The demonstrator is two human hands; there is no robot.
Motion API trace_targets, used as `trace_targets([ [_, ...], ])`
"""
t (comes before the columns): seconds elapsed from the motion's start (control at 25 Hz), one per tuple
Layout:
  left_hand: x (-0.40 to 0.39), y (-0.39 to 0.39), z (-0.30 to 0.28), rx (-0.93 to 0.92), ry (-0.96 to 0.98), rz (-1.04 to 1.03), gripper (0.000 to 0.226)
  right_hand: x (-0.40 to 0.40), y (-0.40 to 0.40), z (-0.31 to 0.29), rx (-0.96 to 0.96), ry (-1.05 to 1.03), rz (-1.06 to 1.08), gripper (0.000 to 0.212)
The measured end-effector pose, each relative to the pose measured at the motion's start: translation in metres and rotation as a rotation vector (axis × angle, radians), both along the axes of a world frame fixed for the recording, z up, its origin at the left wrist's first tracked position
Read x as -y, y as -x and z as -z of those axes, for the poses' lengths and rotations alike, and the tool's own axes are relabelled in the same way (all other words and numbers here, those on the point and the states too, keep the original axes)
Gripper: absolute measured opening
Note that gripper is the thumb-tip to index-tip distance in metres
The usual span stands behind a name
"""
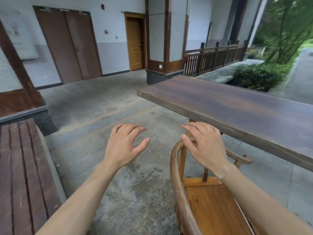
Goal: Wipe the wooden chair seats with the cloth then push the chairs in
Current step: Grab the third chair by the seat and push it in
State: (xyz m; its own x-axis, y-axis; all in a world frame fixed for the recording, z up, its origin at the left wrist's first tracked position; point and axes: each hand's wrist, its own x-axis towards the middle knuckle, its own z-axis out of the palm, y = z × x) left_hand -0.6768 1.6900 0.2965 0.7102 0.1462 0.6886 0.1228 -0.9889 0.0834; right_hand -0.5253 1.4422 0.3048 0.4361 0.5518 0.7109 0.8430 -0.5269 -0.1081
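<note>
A wooden chair (176,180) with a curved rail and an orange-brown seat (211,206) stands at the lower right, facing the long dark wooden table (237,106). My right hand (203,146) hovers over the front end of the chair's curved rail with fingers spread and holds nothing. My left hand (125,145) is open above the stone floor, left of the chair, also with nothing in it. No cloth is in view.
A dark slatted wooden bench (23,175) runs along the left edge. Grey stone floor (105,106) stretches ahead to brown double doors and a single door. A pillar base, a wooden railing (215,58) and shrubs lie beyond the table.
</note>
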Motion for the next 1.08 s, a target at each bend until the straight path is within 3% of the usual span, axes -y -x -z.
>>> trace_targets([
  [0.24, -0.150, -0.088, 0.001, -0.014, -0.023, 0.182, 0.058, -0.136, -0.054, -0.002, -0.065, 0.023, 0.171, 0.045],
  [0.4, -0.197, -0.151, 0.003, -0.031, 0.006, 0.304, 0.051, -0.177, -0.080, -0.003, -0.089, 0.070, 0.262, 0.047],
  [0.76, -0.182, -0.300, 0.000, -0.004, 0.013, 0.639, 0.045, -0.161, -0.150, -0.005, -0.091, 0.023, 0.559, 0.044],
  [0.96, -0.133, -0.363, -0.018, -0.001, 0.018, 0.848, 0.053, -0.127, -0.151, -0.014, -0.056, 0.042, 0.765, 0.044],
  [1.08, -0.088, -0.378, -0.012, 0.012, 0.010, 1.009, 0.044, -0.103, -0.128, -0.011, -0.098, 0.042, 0.935, 0.044],
])
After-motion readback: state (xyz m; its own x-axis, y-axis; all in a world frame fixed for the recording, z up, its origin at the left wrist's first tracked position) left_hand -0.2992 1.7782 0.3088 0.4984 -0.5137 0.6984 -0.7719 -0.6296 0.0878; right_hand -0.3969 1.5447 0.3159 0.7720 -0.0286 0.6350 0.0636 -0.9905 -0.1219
